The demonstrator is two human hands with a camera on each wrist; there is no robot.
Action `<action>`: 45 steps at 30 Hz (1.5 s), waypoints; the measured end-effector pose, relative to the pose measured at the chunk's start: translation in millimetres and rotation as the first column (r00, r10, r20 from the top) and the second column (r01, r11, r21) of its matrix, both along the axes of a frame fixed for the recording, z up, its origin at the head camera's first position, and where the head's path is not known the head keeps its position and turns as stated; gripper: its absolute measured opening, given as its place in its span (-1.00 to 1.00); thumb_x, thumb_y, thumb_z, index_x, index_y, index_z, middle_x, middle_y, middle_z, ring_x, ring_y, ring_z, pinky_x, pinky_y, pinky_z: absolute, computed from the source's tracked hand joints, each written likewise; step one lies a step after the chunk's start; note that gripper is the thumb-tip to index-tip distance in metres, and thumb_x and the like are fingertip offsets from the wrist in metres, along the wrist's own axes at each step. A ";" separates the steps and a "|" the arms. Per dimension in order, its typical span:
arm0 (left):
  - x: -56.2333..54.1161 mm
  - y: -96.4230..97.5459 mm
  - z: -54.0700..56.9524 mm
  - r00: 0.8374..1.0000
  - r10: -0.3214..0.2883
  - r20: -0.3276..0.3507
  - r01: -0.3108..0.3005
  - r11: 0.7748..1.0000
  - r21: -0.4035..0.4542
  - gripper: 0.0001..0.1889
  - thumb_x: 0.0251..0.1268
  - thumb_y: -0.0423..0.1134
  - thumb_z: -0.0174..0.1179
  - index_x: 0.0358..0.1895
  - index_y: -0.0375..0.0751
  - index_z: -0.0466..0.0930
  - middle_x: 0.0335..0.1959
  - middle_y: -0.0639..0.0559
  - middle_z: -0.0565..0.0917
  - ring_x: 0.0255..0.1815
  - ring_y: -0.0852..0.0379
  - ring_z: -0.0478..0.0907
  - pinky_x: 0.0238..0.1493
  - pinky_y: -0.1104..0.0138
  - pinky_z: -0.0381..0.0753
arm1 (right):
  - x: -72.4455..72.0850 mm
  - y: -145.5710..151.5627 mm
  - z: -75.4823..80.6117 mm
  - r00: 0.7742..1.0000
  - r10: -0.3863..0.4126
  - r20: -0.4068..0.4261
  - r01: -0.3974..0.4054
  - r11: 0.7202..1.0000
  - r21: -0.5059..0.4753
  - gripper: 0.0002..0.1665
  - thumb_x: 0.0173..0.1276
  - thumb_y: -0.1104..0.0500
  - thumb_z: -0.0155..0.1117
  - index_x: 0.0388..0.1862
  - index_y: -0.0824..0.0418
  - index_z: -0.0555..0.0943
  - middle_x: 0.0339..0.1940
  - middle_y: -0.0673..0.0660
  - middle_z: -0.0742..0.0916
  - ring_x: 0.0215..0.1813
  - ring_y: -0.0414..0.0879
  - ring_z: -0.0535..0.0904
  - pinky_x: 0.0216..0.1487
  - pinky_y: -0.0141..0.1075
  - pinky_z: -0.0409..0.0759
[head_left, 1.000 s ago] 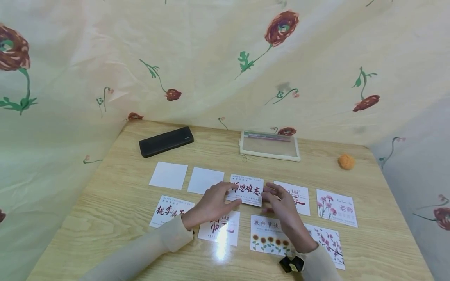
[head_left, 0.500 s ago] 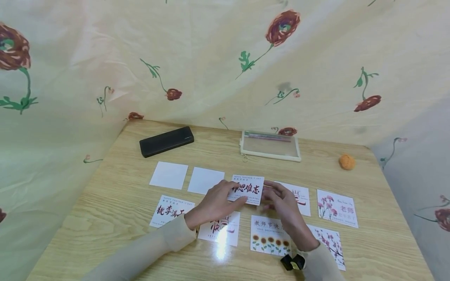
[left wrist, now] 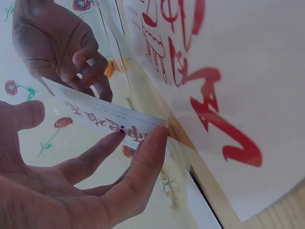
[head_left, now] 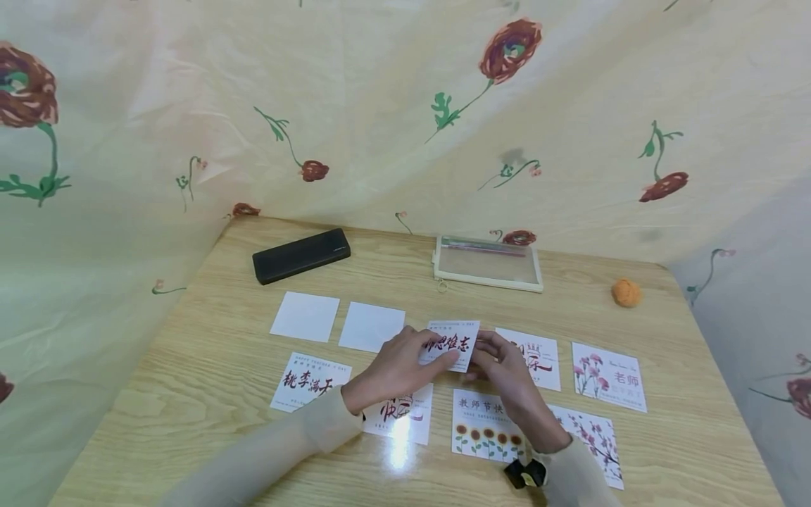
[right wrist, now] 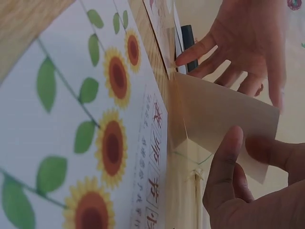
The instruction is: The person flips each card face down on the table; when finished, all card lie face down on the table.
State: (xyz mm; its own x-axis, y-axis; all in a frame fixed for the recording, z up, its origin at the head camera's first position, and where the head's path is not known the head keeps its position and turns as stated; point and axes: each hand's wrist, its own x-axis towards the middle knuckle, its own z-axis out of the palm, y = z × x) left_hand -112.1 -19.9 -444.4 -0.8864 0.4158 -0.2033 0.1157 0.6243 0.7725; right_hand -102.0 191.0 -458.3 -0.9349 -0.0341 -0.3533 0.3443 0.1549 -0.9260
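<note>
A white greeting card with red brush lettering stands tilted up between my two hands. My left hand holds it from the left, its thumb over the printed front near the lower edge. In the left wrist view, one left fingertip sits at the card's corner and another lies against the lettering. My right hand holds the right end with curled fingers. The right wrist view shows the card's plain back with right fingertips overlapping it. A sunflower card lies below the right hand.
Two blank white cards lie left of the hands, with several printed cards around, including a carnation card at right. Behind are a black case, a clear zip pouch and an orange ball.
The red-lettered card has come up from lying flat to standing tilted and shifted slightly right. My left hand has moved right with it; my right fingers have closed in on its right edge.
</note>
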 end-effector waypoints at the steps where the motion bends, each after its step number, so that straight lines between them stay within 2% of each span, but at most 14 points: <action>1: 0.2 0.7 0.2 1.000 0.002 0.003 -0.002 1.000 0.000 -0.30 0.51 0.36 0.04 0.42 -0.08 0.53 0.19 -0.14 0.59 0.07 0.04 0.52 0.14 0.13 0.52 | 0.1 -0.8 -0.1 1.000 0.006 0.008 -0.006 1.000 -0.004 -0.47 0.57 0.30 0.16 0.46 0.36 0.39 0.35 0.41 0.62 -0.15 -0.19 0.74 -0.12 -0.34 0.77; 5: 0.0 2.0 0.0 1.000 -0.006 0.014 0.006 1.000 0.008 -0.31 0.51 0.38 0.01 0.39 -0.06 0.54 0.20 -0.12 0.60 0.17 -0.01 0.57 0.21 0.07 0.54 | 0.4 -4.2 -1.1 0.999 0.029 0.028 -0.029 0.999 -0.024 -0.38 0.55 0.29 0.17 0.53 0.35 0.33 0.38 0.43 0.59 -0.13 -0.18 0.76 -0.05 -0.33 0.78; 9: -1.6 -0.2 -0.9 0.997 -0.043 0.060 0.038 0.996 0.085 -0.35 0.55 0.37 -0.03 0.36 -0.05 0.51 0.23 -0.09 0.63 0.22 0.01 0.61 0.21 0.12 0.62 | 1.0 -6.3 -0.9 0.998 0.057 0.029 -0.056 0.998 -0.039 -0.33 0.57 0.27 0.17 0.57 0.37 0.26 0.45 0.45 0.52 -0.07 -0.18 0.76 0.01 -0.32 0.78; 14: -4.1 -4.9 -0.5 0.985 -0.088 0.150 0.051 0.971 0.234 -0.42 0.61 0.33 -0.10 0.35 0.01 0.50 0.22 -0.04 0.67 0.20 0.04 0.67 0.13 0.22 0.70 | 1.8 -7.6 0.5 0.996 0.080 0.033 -0.079 0.996 -0.034 -0.28 0.58 0.14 0.26 0.58 0.33 0.25 0.50 0.41 0.48 0.19 -0.02 0.71 0.15 -0.27 0.75; 19: -5.6 -7.9 1.2 0.979 -0.103 0.178 0.037 0.940 0.340 -0.43 0.67 0.25 -0.15 0.40 -0.05 0.50 0.16 -0.11 0.71 0.20 -0.03 0.70 0.12 0.23 0.71 | 0.0 -9.5 0.5 0.995 0.087 0.043 -0.087 0.996 0.008 -0.18 0.54 -0.07 0.32 0.58 0.26 0.27 0.50 0.35 0.50 0.36 0.13 0.63 0.26 -0.23 0.70; 22: -6.6 -9.2 1.9 0.976 -0.110 0.189 0.026 0.917 0.398 -0.44 0.69 0.19 -0.13 0.42 -0.12 0.48 0.18 -0.14 0.70 0.21 -0.05 0.70 0.18 0.20 0.71 | -1.0 -10.1 0.2 0.996 0.071 0.047 -0.072 0.997 0.019 -0.14 0.50 -0.12 0.35 0.57 0.24 0.29 0.48 0.33 0.53 0.31 0.11 0.67 0.26 -0.21 0.70; 25: -7.3 -10.6 3.1 0.975 -0.106 0.194 0.011 0.900 0.436 -0.46 0.70 0.12 -0.07 0.44 -0.16 0.47 0.21 -0.12 0.69 0.18 0.00 0.72 0.21 0.17 0.71 | -1.2 -9.1 -0.2 0.997 0.058 0.043 -0.059 0.998 0.026 -0.15 0.49 -0.10 0.37 0.57 0.25 0.31 0.45 0.34 0.54 0.23 0.05 0.71 0.22 -0.21 0.72; 28: -8.3 -12.3 5.2 0.981 -0.084 0.175 -0.008 0.885 0.466 -0.51 0.69 0.04 -0.01 0.44 -0.16 0.47 0.19 -0.13 0.68 0.10 0.06 0.73 0.19 0.14 0.72 | -1.1 -7.9 0.1 0.999 0.038 0.037 -0.039 0.999 0.033 -0.18 0.48 -0.05 0.40 0.54 0.26 0.33 0.41 0.35 0.56 0.13 -0.01 0.74 0.16 -0.22 0.75; 32: -10.9 -14.8 8.5 0.987 -0.045 0.156 -0.040 0.862 0.505 -0.57 0.65 -0.10 0.08 0.42 -0.17 0.48 0.14 -0.21 0.66 -0.01 0.08 0.75 0.13 0.07 0.76 | -2.1 -5.6 1.4 1.000 0.009 0.025 -0.012 0.995 0.097 -0.24 0.45 0.04 0.44 0.48 0.27 0.37 0.33 0.36 0.58 0.04 -0.07 0.73 0.04 -0.28 0.77; 35: -13.5 -17.6 10.1 0.992 0.000 0.127 -0.064 0.868 0.492 -0.60 0.62 -0.18 0.13 0.40 -0.15 0.50 0.08 -0.20 0.69 -0.11 0.12 0.75 0.04 0.14 0.79 | -4.2 -2.7 2.3 1.000 -0.004 0.017 0.001 0.986 0.166 -0.28 0.42 0.11 0.47 0.45 0.25 0.40 0.29 0.34 0.61 0.03 -0.07 0.72 -0.04 -0.38 0.72; 40: -18.0 -24.4 8.4 0.997 0.078 0.010 -0.075 0.916 0.393 -0.68 0.56 -0.32 0.17 0.29 -0.20 0.60 -0.11 -0.14 0.74 -0.20 0.12 0.75 -0.15 0.38 0.73 | -8.5 3.8 2.9 1.000 -0.005 -0.014 0.008 0.971 0.240 -0.38 0.44 0.25 0.40 0.42 0.25 0.42 0.26 0.33 0.64 0.02 -0.10 0.74 -0.11 -0.45 0.67; 45: -22.2 -28.3 4.3 0.993 0.111 -0.034 -0.095 0.947 0.307 -0.73 0.45 -0.40 0.21 0.15 -0.26 0.66 -0.17 -0.10 0.76 -0.20 0.13 0.74 -0.20 0.44 0.68 | -11.5 10.0 6.5 0.998 0.007 -0.057 0.008 0.968 0.250 -0.45 0.50 0.34 0.30 0.41 0.25 0.43 0.22 0.35 0.66 -0.16 -0.18 0.72 -0.25 -0.39 0.71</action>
State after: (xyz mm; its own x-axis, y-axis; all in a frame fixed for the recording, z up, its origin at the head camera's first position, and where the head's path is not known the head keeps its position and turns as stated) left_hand -134.3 -48.2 -440.1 -0.9334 0.3570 -0.0356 0.1066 0.3708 0.9226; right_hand -113.5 201.0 -451.7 -0.9538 0.0490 -0.2963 0.2919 0.3840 -0.8760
